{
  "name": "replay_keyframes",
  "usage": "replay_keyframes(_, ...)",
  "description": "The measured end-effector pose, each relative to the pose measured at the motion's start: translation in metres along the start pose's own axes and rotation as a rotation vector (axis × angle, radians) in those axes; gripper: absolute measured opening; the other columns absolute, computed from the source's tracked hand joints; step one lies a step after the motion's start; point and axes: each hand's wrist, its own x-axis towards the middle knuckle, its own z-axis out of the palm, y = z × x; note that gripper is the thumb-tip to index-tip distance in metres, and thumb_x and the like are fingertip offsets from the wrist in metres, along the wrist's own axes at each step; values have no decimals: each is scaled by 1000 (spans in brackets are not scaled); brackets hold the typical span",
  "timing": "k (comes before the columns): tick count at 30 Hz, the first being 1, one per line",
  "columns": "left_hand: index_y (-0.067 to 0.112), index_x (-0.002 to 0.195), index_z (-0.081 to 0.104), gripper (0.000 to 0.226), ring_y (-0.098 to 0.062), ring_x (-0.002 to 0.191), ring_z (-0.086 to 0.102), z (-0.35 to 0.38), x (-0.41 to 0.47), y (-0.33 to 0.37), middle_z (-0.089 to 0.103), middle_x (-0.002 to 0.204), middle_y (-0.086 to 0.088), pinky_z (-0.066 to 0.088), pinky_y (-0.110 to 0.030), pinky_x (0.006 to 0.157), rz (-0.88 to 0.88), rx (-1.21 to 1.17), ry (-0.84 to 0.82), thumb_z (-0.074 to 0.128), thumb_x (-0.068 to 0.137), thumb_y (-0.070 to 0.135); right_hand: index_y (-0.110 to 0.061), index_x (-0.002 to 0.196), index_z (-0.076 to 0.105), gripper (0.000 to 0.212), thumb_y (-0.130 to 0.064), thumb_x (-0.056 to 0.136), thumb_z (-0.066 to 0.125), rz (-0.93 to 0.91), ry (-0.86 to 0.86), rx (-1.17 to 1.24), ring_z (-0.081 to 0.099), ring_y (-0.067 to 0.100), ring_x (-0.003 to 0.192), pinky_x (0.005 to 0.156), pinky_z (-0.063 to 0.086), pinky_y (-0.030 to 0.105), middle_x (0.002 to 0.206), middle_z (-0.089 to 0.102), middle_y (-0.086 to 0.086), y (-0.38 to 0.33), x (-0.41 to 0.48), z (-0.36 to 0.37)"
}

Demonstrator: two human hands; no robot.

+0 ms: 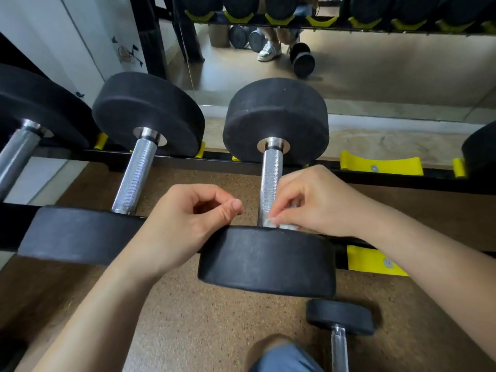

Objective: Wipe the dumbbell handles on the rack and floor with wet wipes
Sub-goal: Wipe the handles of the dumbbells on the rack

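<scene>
1. My right hand [314, 202] pinches the wipe [284, 226] between thumb and fingertips. It presses the wipe against the handle [271, 178] at its near end, just where the handle meets the near head [268, 261].
2. The wipe is a small crumpled white wad. Most of it is hidden under my fingers.
3. My left hand [185, 218] is curled, with the thumb tip against the index finger, and I see nothing in it. Its heel rests on the left rim of the near head.
4. The dumbbell [276, 122] lies across the rack [442, 183] with the handle running straight away from me. One head sits at the back rail and the other at the front rail.
5. A second dumbbell [135, 178] lies just to its left on the rack, parallel to it. A third [16, 157] is at the far left edge, partly cut off.
6. Yellow cradles [381, 166] sit on both rails to the right of the dumbbell.
7. A small dumbbell [339, 316] lies on the cork floor [188, 318] below the rack, just beside my knee [281, 355].
8. A mirror [375, 71] behind the rack reflects a row of dumbbells in yellow cradles, a white shoe and dumbbells on the floor.
</scene>
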Motion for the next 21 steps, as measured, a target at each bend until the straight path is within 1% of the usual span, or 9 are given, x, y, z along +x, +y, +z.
replay_keyframes(4, 15, 77, 74, 27, -10, 63, 53, 3, 5, 0, 64, 69, -13, 39, -23, 57, 22, -40, -8, 63, 75, 40, -15, 79, 79, 13, -5, 77, 72, -66, 42, -36, 58, 0, 68, 63, 41, 10, 76, 63, -8, -7, 13, 10)
replay_keyframes(6, 16, 80, 75, 27, -7, 62, 54, 4, 7, -2, 64, 66, -4, 41, -19, 57, 42, -27, -32, 61, 78, 40, -14, 86, 78, 20, 2, 84, 65, 55, 19, 158, 63, 3, 63, 64, 52, 18, 85, 62, -5, -4, 11, 3)
replay_keyframes(8, 17, 83, 74, 27, -5, 62, 54, 5, 6, -5, 62, 65, 3, 40, -17, 56, 49, -41, -43, 60, 80, 39, -16, 90, 76, 28, 9, 82, 65, 144, -17, 353, 68, 12, 69, 71, 58, 31, 91, 61, -5, 2, 2, -4)
replay_keyframes(11, 15, 90, 73, 22, -10, 72, 59, 8, 11, -5, 69, 78, -7, 45, -19, 66, 44, -126, -11, 66, 79, 32, -14, 98, 74, 32, 8, 74, 75, 159, -50, 481, 71, 15, 86, 86, 56, 30, 88, 68, -10, 1, -3, -5)
replay_keyframes(12, 12, 93, 72, 24, -15, 76, 62, 9, 16, -5, 71, 85, -11, 48, -23, 72, 37, -149, -22, 69, 76, 29, -14, 95, 74, 30, 7, 73, 77, 164, -10, 485, 72, 16, 83, 83, 57, 29, 85, 72, -6, 0, -1, -2)
replay_keyframes(14, 6, 94, 70, 33, -25, 82, 68, 10, 27, -2, 72, 90, -14, 53, -32, 80, 27, -145, -68, 77, 69, 25, -16, 81, 75, 18, -1, 73, 80, 189, 143, 469, 72, 16, 68, 66, 60, 27, 71, 74, 3, -5, 4, 2)
replay_keyframes(17, 9, 85, 70, 34, -26, 75, 70, 15, 44, 7, 73, 79, -8, 57, -43, 81, 25, 3, -84, 87, 59, 24, -18, 68, 72, 12, -14, 75, 82, 253, 257, 423, 63, 10, 49, 47, 47, 18, 53, 66, 1, -7, 8, 12)
replay_keyframes(19, 18, 76, 70, 28, -17, 70, 67, 19, 54, 12, 71, 71, 1, 57, -38, 74, 62, 259, -122, 91, 58, 24, -19, 71, 72, 11, -20, 80, 78, 290, 254, 402, 61, 8, 50, 47, 44, 17, 56, 67, -1, -3, 2, 15)
replay_keyframes(21, 23, 71, 69, 24, -3, 63, 62, 22, 61, 16, 67, 66, 9, 51, -25, 67, 112, 425, -193, 90, 61, 24, -29, 74, 72, 11, -24, 85, 72, 251, 353, 326, 62, 5, 59, 54, 42, 15, 66, 68, -10, 0, -16, 12)
